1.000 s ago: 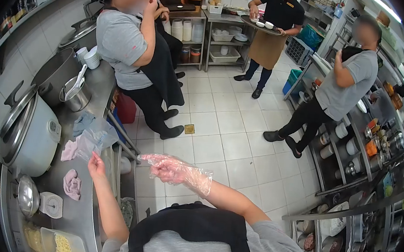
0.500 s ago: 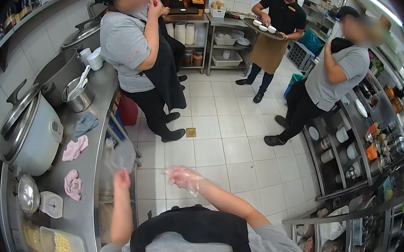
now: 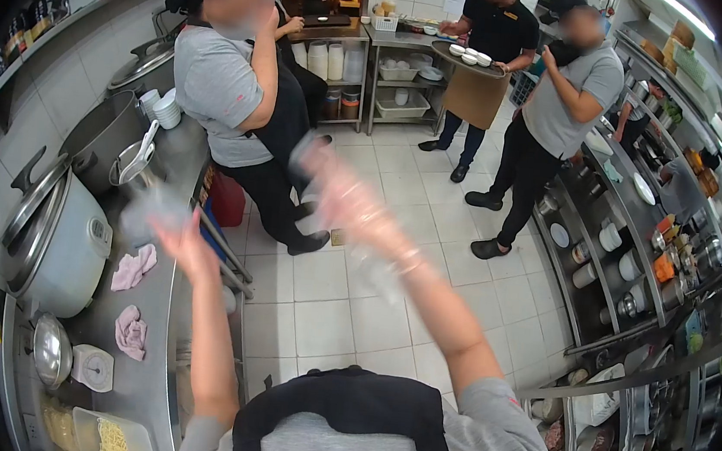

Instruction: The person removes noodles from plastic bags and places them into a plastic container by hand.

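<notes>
My left hand is bare and raised over the edge of the steel counter. A thin, clear plastic glove hangs from its fingers, blurred by motion. My right hand wears a loose clear plastic glove whose cuff flaps around the wrist. It is lifted in front of me above the tiled floor, and its fingers are smeared by motion. Below the left hand, a pink cloth lies on the counter.
On the steel counter stand a large rice cooker, a pot with a white-handled utensil, a dial scale and a tub of noodles. Co-workers stand ahead, one holding a tray of white bowls. Shelves line the right.
Both my hands have risen and moved forward, the left one leftward over the counter with the plastic. The co-worker on the right has shifted left, and the tray has tilted slightly.
</notes>
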The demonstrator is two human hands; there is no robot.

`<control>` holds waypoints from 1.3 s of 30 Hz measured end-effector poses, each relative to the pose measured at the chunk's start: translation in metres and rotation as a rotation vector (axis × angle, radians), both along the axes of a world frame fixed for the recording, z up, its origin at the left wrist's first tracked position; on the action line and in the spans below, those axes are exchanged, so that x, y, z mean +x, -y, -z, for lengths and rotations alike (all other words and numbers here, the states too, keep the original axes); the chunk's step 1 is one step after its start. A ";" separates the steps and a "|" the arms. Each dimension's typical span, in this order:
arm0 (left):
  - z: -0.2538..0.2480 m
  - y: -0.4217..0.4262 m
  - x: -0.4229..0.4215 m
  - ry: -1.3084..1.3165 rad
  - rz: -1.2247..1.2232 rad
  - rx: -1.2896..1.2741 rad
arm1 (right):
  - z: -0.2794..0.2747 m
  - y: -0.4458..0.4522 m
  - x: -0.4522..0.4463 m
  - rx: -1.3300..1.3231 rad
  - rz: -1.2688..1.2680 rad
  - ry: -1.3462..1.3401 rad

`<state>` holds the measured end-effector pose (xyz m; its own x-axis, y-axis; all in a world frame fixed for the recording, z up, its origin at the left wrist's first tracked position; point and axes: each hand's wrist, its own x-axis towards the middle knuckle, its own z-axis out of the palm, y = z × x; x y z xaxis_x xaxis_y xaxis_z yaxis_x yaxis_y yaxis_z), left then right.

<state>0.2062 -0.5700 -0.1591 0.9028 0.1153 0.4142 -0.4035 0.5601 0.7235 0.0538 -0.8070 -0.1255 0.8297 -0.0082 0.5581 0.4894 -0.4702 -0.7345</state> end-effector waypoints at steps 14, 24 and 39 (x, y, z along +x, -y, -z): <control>0.048 0.162 -0.108 0.856 0.913 1.250 | 0.029 0.188 -0.148 0.966 0.666 0.082; 0.046 0.156 -0.122 0.724 0.959 1.263 | 0.040 0.175 -0.154 0.949 0.733 0.062; 0.130 0.110 -0.136 0.524 1.049 1.310 | 0.087 0.075 -0.136 0.949 0.556 0.151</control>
<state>0.0705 -0.6799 -0.2892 0.1240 -0.9923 -0.0049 -0.6030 -0.0793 0.7938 -0.0826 -0.8820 -0.2128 0.5016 -0.8360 0.2225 0.4993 0.0698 -0.8636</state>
